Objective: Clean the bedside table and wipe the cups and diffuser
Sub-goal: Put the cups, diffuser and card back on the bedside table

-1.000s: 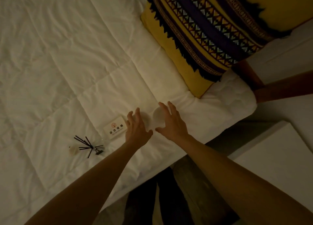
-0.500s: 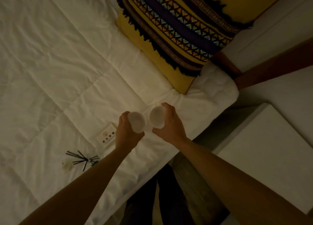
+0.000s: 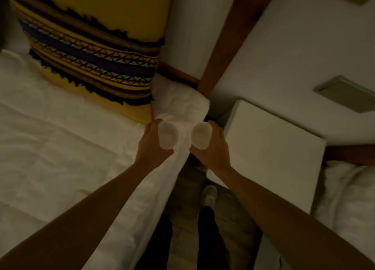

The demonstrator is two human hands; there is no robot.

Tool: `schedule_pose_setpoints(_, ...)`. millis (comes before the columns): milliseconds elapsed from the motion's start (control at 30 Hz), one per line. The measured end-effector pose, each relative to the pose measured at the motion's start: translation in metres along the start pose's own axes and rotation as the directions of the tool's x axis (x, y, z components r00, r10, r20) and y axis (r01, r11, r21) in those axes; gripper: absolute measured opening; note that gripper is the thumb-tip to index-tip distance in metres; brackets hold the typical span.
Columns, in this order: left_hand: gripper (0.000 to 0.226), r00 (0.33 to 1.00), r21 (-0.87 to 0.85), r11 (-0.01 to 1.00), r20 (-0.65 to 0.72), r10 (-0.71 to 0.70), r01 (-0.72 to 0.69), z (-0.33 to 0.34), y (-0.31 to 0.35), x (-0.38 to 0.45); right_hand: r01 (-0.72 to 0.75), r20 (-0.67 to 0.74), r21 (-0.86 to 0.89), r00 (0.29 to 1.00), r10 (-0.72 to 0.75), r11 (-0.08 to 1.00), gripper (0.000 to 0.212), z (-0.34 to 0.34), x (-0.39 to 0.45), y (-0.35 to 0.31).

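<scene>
I hold two small white cups in the air, their mouths turned toward me. My left hand [image 3: 151, 147] grips the left cup [image 3: 168, 135] above the edge of the white bed [image 3: 60, 147]. My right hand [image 3: 213, 147] grips the right cup [image 3: 200, 134] over the gap between the bed and the white bedside table [image 3: 269, 147]. The table's flat top lies just right of my right hand. The diffuser with its dark reeds is out of view.
A yellow cushion with patterned bands [image 3: 91, 52] leans at the head of the bed. A brown wooden frame [image 3: 223, 40] runs up the white wall. A switch plate [image 3: 345, 95] sits on the wall at right. My legs and one shoe [image 3: 210, 194] stand on the floor.
Both hands closed on the cups on the bed, lifted them and carried them right toward the bedside table. My view swung right, so the diffuser and the small card left the frame.
</scene>
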State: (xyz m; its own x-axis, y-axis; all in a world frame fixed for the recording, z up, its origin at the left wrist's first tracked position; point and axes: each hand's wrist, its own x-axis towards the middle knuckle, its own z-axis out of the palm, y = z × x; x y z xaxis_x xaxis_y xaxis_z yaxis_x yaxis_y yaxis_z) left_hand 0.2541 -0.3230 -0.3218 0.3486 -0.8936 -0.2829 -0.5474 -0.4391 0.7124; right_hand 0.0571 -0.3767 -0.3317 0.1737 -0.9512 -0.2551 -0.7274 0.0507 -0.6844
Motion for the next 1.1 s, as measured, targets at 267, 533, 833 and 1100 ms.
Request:
schedule_pose_setpoints(267,0.098,0.953,0.011,0.968,0.176,0.246,-0.252,0.13,0.089,0.043,-0.105,-0.18,-0.054,0.979,0.093,0.993,0.106,-0.093,0.031,0.12)
schedule_pose_setpoints(533,0.098,0.933,0.039,0.958,0.24,0.269,-0.286,0.231,0.163,0.086,-0.138,-0.263,-0.086,0.958,0.111,0.987,0.105,-0.148,0.071,0.202)
schedule_pose_setpoints(833,0.099,0.931,0.092,0.948,0.236,0.277,-0.306,0.281,0.179,0.111,-0.157,-0.282,-0.024,0.949,0.144,0.987,0.101,-0.155,0.107,0.234)
schedule_pose_setpoints(1100,0.099,0.954,0.086,0.967,0.203,0.22,-0.241,0.302,0.179,0.12,-0.21,-0.255,0.069,0.941,0.221,0.975,0.103,-0.153,0.113,0.248)
